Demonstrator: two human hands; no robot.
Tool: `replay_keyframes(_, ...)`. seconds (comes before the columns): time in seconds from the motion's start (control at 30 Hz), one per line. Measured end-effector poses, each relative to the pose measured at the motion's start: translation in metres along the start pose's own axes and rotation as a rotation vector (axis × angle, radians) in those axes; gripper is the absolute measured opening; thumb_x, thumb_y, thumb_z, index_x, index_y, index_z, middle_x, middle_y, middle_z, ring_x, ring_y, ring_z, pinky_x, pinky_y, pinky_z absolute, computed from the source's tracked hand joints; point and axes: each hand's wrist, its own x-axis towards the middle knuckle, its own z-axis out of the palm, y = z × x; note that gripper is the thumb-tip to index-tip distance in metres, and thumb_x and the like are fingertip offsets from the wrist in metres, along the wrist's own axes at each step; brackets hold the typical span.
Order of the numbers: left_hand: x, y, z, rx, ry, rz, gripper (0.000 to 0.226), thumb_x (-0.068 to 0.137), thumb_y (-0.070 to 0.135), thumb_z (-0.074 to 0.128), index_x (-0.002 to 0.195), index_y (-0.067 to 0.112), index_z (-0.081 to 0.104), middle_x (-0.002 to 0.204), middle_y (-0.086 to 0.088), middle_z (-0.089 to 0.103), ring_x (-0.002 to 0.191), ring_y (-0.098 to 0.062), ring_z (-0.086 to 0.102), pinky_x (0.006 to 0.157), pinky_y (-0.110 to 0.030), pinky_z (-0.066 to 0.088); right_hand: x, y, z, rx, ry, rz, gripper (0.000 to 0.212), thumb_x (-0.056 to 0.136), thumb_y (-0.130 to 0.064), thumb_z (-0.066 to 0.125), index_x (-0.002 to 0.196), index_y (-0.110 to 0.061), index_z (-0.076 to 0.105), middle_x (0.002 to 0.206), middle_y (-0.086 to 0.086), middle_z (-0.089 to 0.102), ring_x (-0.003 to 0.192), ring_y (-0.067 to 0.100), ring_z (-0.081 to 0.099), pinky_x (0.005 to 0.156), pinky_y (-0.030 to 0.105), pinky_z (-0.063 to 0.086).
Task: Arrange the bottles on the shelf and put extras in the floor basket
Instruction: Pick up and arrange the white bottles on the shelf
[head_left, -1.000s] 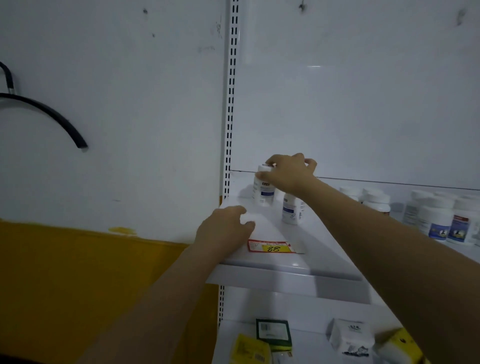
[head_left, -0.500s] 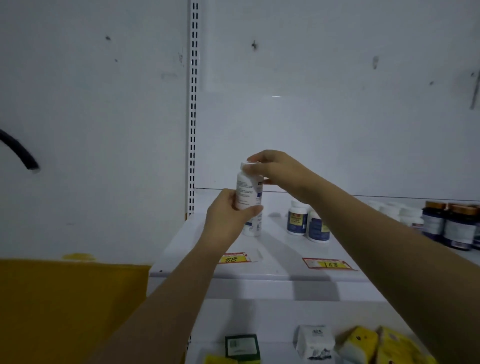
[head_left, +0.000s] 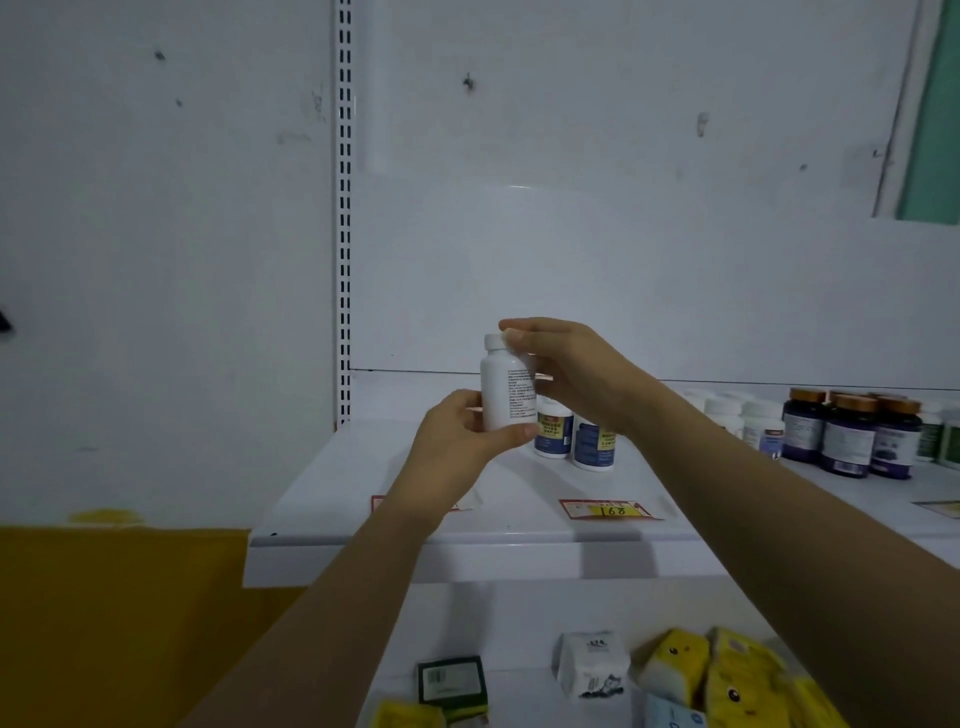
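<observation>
Head camera shows the left hand (head_left: 457, 441) gripping the lower body of a white bottle (head_left: 504, 387), held upright in the air over the left part of the shelf (head_left: 467, 535), while the right hand (head_left: 571, 374) pinches its cap. Set down carelessly, it could tip or knock the two blue-labelled bottles (head_left: 555, 434) standing just behind it. Its fine print is too small to read; the yellow price tag (head_left: 605, 509) further right reads 168.

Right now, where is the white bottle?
Head view, centre: the white bottle is held upright above the left end of the shelf, left hand gripping its base, right hand pinching its cap, just left of two blue-labelled bottles.
</observation>
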Motion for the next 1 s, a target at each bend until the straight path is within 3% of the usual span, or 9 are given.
replay_keyframes(0.07, 0.002, -0.002, 0.002, 0.064, 0.055, 0.009, 0.052, 0.074, 0.03, 0.078, 0.113, 0.02, 0.045, 0.118, -0.001, 0.059, 0.102, -0.016, 0.059, 0.083, -0.023, 0.049, -0.001, 0.003, 0.001, -0.127, 0.012, -0.01, 0.039, 0.09, -0.034, 0.062, 0.123, -0.015, 0.056, 0.113, 0.0, 0.065, 0.104, 0.015, 0.063, 0.083, 0.026, 0.053)
replay_keyframes(0.2, 0.002, -0.006, 0.003, 0.128, 0.089, 0.025, 0.058, 0.072, 0.031, 0.08, 0.113, 0.021, 0.039, 0.114, 0.002, 0.054, 0.099, -0.015, 0.056, 0.087, -0.027, 0.049, -0.002, 0.007, 0.002, -0.176, 0.032, -0.046, 0.029, 0.087, -0.034, 0.065, 0.109, -0.016, 0.061, 0.103, -0.001, 0.069, 0.089, 0.008, 0.067, 0.068, 0.016, 0.054)
replay_keyframes(0.33, -0.002, -0.008, -0.005, 0.045, -0.041, 0.013, 0.059, 0.081, 0.031, 0.071, 0.131, 0.02, 0.041, 0.125, 0.005, 0.053, 0.113, -0.017, 0.055, 0.103, -0.036, 0.042, -0.001, 0.013, -0.003, -0.034, 0.02, -0.024, 0.03, 0.093, -0.027, 0.059, 0.118, -0.011, 0.062, 0.112, 0.005, 0.068, 0.103, 0.019, 0.066, 0.087, 0.029, 0.055)
replay_keyframes(0.4, -0.002, -0.01, -0.008, 0.029, -0.058, 0.012, 0.052, 0.082, 0.028, 0.07, 0.128, 0.019, 0.048, 0.127, 0.001, 0.058, 0.113, -0.019, 0.057, 0.105, -0.038, 0.041, -0.001, 0.017, -0.002, 0.033, -0.001, 0.013, 0.031, 0.095, -0.023, 0.056, 0.123, -0.01, 0.059, 0.117, 0.008, 0.066, 0.108, 0.022, 0.064, 0.092, 0.033, 0.053)
replay_keyframes(0.53, 0.0, -0.013, -0.003, 0.042, 0.035, 0.011, 0.051, 0.073, 0.022, 0.079, 0.111, 0.023, 0.044, 0.112, 0.003, 0.058, 0.097, -0.014, 0.06, 0.075, -0.017, 0.048, -0.001, 0.019, 0.007, 0.025, 0.026, 0.007, 0.031, 0.09, -0.028, 0.061, 0.118, -0.014, 0.061, 0.117, 0.004, 0.064, 0.1, 0.017, 0.064, 0.086, 0.032, 0.056)
replay_keyframes(0.63, 0.001, -0.015, 0.001, 0.01, 0.058, 0.011, 0.056, 0.072, 0.023, 0.08, 0.114, 0.022, 0.042, 0.112, 0.002, 0.056, 0.099, -0.016, 0.059, 0.069, -0.015, 0.048, 0.001, 0.019, 0.01, 0.013, 0.065, -0.009, 0.037, 0.088, -0.025, 0.065, 0.124, -0.016, 0.058, 0.113, 0.002, 0.065, 0.093, 0.013, 0.065, 0.08, 0.028, 0.057)
replay_keyframes(0.8, 0.002, -0.014, -0.003, -0.029, -0.1, -0.06, 0.047, 0.082, 0.038, 0.068, 0.121, 0.026, 0.046, 0.125, 0.0, 0.056, 0.111, -0.019, 0.056, 0.098, -0.034, 0.047, 0.006, 0.016, 0.004, 0.151, 0.014, -0.014, 0.043, 0.088, -0.009, 0.063, 0.129, -0.019, 0.051, 0.114, 0.003, 0.066, 0.102, 0.02, 0.065, 0.084, 0.03, 0.056)
replay_keyframes(0.87, 0.003, -0.014, -0.002, -0.02, -0.078, -0.059, 0.041, 0.082, 0.037, 0.068, 0.116, 0.027, 0.048, 0.122, 0.0, 0.057, 0.108, -0.018, 0.056, 0.097, -0.035, 0.048, 0.007, 0.016, 0.004, 0.206, -0.002, -0.018, 0.047, 0.087, -0.007, 0.065, 0.13, -0.016, 0.049, 0.114, 0.004, 0.065, 0.104, 0.022, 0.066, 0.083, 0.03, 0.056)
replay_keyframes(1.0, 0.003, -0.009, 0.005, -0.028, 0.04, -0.009, 0.056, 0.078, 0.029, 0.074, 0.126, 0.018, 0.045, 0.12, 0.002, 0.055, 0.106, -0.016, 0.055, 0.085, -0.024, 0.048, 0.007, 0.018, 0.006, 0.085, 0.03, 0.005, 0.046, 0.083, -0.025, 0.07, 0.124, -0.011, 0.056, 0.113, 0.006, 0.066, 0.097, 0.015, 0.067, 0.074, 0.023, 0.055)
